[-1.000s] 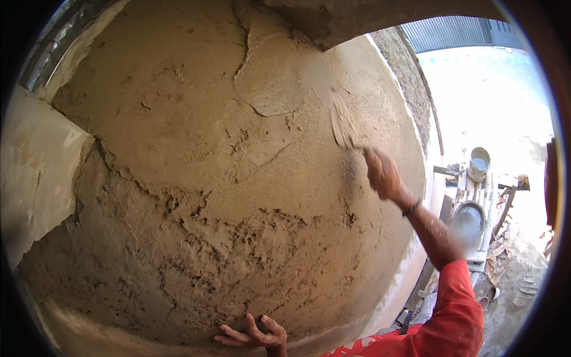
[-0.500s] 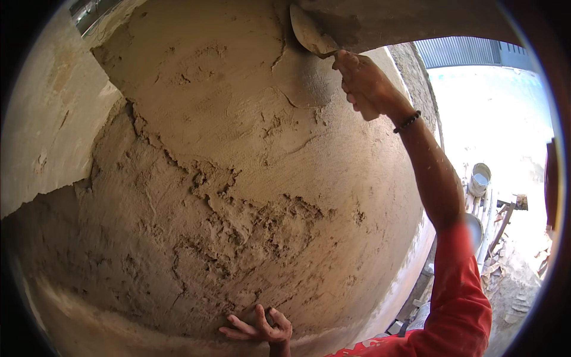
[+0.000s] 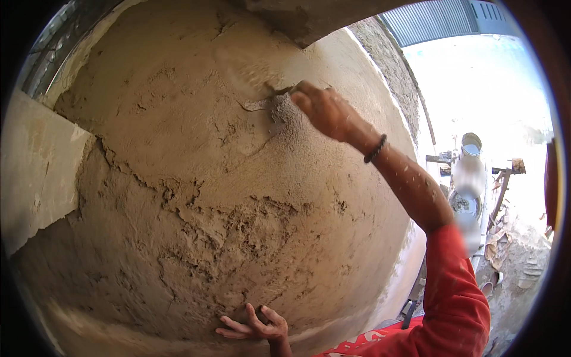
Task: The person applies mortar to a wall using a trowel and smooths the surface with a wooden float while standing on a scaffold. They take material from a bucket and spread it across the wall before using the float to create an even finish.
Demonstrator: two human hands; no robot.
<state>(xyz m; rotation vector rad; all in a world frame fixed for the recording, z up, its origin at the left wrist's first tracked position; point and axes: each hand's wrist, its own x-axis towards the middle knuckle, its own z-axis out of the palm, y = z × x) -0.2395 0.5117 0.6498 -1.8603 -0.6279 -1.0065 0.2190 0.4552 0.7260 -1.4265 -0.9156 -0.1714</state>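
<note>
Right hand [image 3: 327, 112] is curling its fingers tightly round a plastering trowel [image 3: 277, 91], which is standing at the upper middle of a wall [image 3: 143, 95]. Motion is blurring much of the tool, so its exact outline cannot be told. Brown plaster [image 3: 333, 196] is coating this wall, showing smoother about the trowel and breaking lower down into a ragged, pitted band [image 3: 250, 226]. Left hand [image 3: 259, 327] is spreading its fingers over the plaster near the lower edge of the view, well apart from the trowel. Dark beaded bracelet [image 3: 375, 149] is encircling the right wrist; pale specks are dotting the forearm [image 3: 410, 178], and a red sleeve [image 3: 455, 268] is covering the arm above the elbow. Concrete beam [image 3: 321, 18] is jutting out above the trowel, while a pale slab [image 3: 41, 172] is projecting at the left. Beyond the wall's right edge, a bucket [image 3: 471, 144] and a round basin [image 3: 467, 204] are standing on a rough timber table [image 3: 516, 166]; a corrugated metal gate [image 3: 431, 22] is bounding the bright yard behind.
</note>
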